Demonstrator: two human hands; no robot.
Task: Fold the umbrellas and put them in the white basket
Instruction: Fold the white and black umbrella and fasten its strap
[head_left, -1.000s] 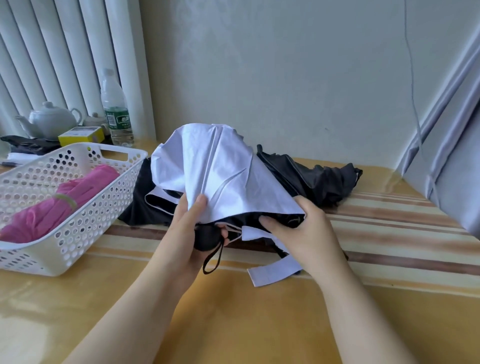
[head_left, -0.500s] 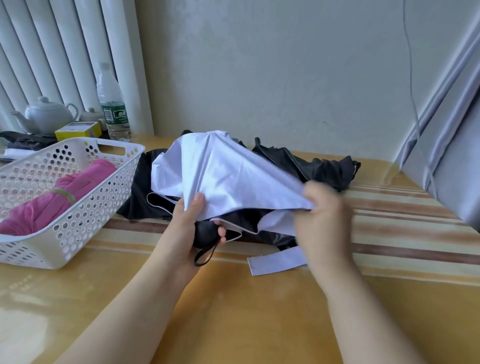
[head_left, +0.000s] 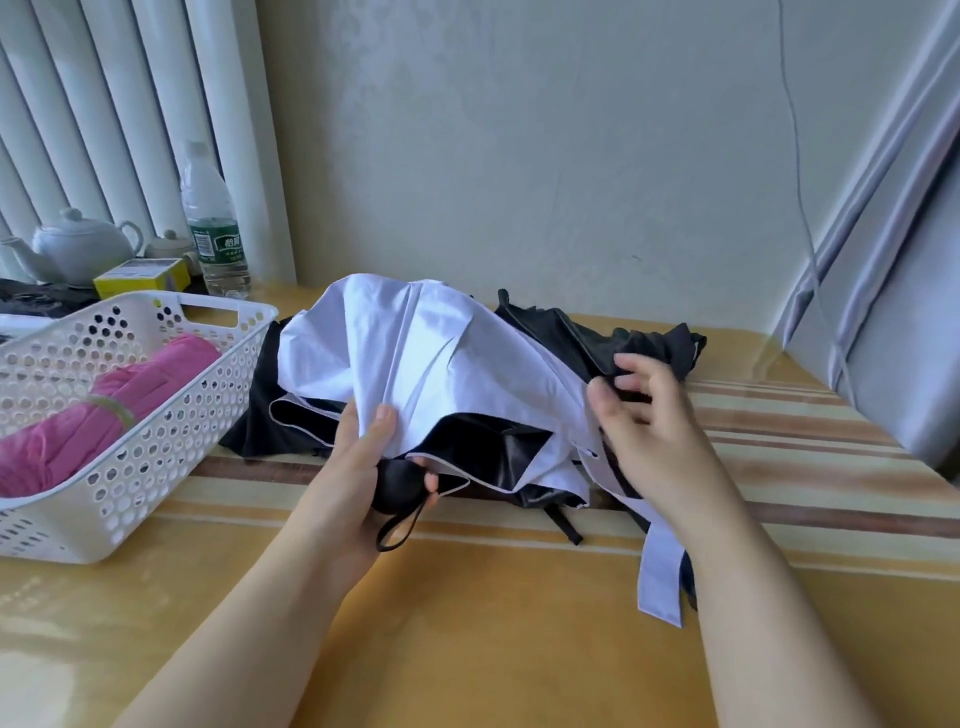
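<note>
A collapsed umbrella with a white outer side and black lining (head_left: 415, 358) lies on the table in front of me. My left hand (head_left: 363, 457) grips its black handle, thumb pressing a white fabric fold. My right hand (head_left: 644, 431) hovers at the umbrella's right side with fingers spread and loosely bent, holding nothing; it looks blurred. The umbrella's white closing strap (head_left: 662, 577) hangs loose below that hand. A black umbrella (head_left: 649, 343) lies crumpled behind. The white perforated basket (head_left: 171, 431) stands at the left with a folded pink umbrella (head_left: 104, 410) inside.
Behind the basket stand a white teapot (head_left: 78, 249), a yellow box (head_left: 143, 275) and a plastic water bottle (head_left: 213, 228). Vertical blinds hang at the back left. A grey curtain (head_left: 893, 312) hangs at the right edge of the striped yellow table (head_left: 519, 623).
My right hand let go of the white fabric edge and moved up and right, fingers spreading. The white strap now dangles lower. My left hand kept its grip on the handle.
</note>
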